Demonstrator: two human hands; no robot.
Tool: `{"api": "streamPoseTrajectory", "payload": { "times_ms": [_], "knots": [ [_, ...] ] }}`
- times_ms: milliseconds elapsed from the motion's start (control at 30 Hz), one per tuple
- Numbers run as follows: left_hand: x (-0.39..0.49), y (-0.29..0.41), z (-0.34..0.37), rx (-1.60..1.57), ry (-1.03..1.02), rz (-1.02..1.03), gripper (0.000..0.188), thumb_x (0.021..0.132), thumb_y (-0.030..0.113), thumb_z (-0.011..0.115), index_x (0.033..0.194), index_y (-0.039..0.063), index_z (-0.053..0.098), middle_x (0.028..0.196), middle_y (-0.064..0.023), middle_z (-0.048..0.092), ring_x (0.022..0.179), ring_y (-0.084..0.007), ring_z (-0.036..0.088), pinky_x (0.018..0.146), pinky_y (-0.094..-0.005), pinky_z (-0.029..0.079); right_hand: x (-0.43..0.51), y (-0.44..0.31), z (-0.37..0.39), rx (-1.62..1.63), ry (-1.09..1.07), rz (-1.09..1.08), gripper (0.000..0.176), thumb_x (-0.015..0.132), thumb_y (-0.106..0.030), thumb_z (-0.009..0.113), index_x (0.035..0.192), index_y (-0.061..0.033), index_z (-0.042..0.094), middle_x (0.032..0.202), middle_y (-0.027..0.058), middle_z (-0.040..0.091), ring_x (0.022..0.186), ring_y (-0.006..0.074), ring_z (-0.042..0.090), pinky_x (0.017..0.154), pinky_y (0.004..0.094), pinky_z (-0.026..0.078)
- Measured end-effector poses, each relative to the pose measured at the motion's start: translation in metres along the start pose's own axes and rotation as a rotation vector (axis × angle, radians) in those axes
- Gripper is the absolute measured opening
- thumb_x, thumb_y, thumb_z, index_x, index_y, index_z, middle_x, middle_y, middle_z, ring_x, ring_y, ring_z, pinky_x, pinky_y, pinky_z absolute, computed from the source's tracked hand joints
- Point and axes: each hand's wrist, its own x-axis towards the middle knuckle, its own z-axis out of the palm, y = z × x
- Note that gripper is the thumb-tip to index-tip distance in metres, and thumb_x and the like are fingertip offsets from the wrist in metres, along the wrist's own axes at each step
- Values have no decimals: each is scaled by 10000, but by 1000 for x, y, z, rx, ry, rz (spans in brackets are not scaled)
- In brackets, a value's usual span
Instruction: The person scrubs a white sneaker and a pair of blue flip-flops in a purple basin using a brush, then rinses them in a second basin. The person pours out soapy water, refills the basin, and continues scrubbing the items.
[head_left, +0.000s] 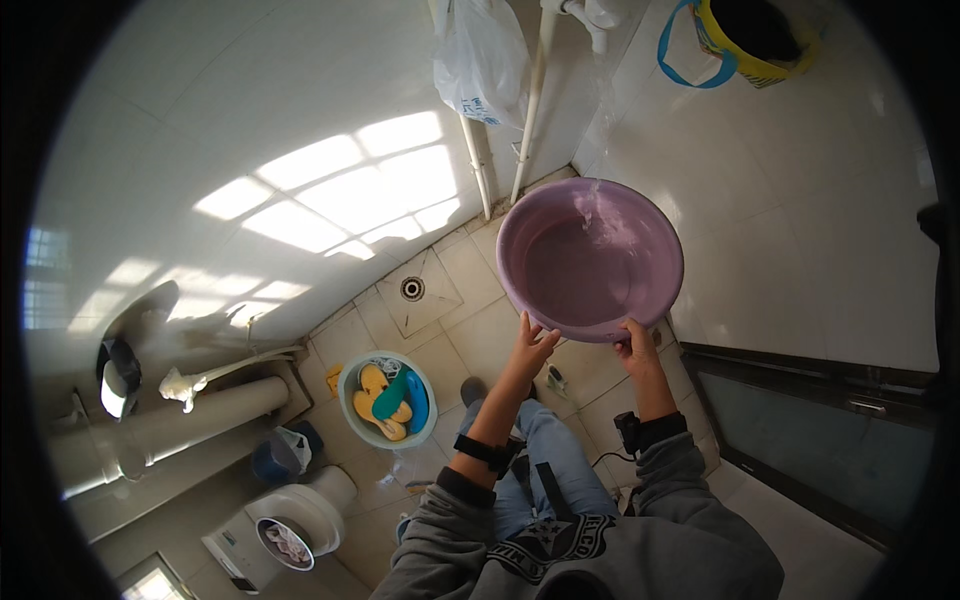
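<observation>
A large pink plastic basin (517, 262) fills much of the upper middle, with a shallow layer of clear water in it. A stream of water (604, 112) falls into its far side from a white tap (598, 37). My right hand (637, 351) grips the near rim, thumb on top and the other fingers mostly hidden. At the near left of the rim is my left hand (534, 349), with fingers spread against or just beside the edge; whether it grips is not clear.
A pale bowl (346, 409) of yellow, green and blue slippers stands on the tiled floor, left of my feet. Beyond it lies a floor drain (412, 289). A white plastic bag (480, 67) hangs by the pipes. A dark-framed door (810, 420) is at right, a toilet (322, 517) at lower left.
</observation>
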Motion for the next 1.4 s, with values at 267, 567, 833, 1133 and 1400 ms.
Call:
{"api": "streamPoseTrajectory", "payload": {
  "times_ms": [267,567,833,1133,1400],
  "knots": [
    [-21,-34,-83,-119,138,-64,971,873,240,647,1508,98,-74,1470,-143,351,1167,-211,475,886,-345,419,31,64,52,-187,-94,133,125,749,-132,638,780,-78,529,652,42,521,473,136,484,386,236,417],
    [-38,-89,-196,-197,397,-131,861,878,253,630,1512,73,75,1518,-184,256,1317,-251,392,1006,-369,383,98,153,148,-602,-32,248,121,765,-160,600,733,-67,529,603,38,505,442,138,455,377,243,414],
    [-73,-98,-297,-380,487,-70,760,892,251,611,1492,53,189,1489,-168,320,1320,-229,387,1031,-362,366,138,253,302,-1432,103,38,329,731,-128,602,1020,25,565,841,151,614,640,236,591,474,356,475],
    [-74,-113,-335,-479,447,-11,663,909,248,593,1462,48,287,1469,-125,371,1312,-195,398,1033,-333,360,129,256,360,-2018,274,-442,812,727,-240,720,1361,94,338,1134,207,638,1064,325,630,885,394,522],
    [-75,-106,-344,-467,454,20,614,922,231,573,1447,44,316,1456,-117,391,1307,-188,405,1031,-331,362,140,249,325,-1989,357,-302,386,736,-256,695,1069,-62,691,1123,164,660,1098,308,616,907,394,504]
  ]
}}
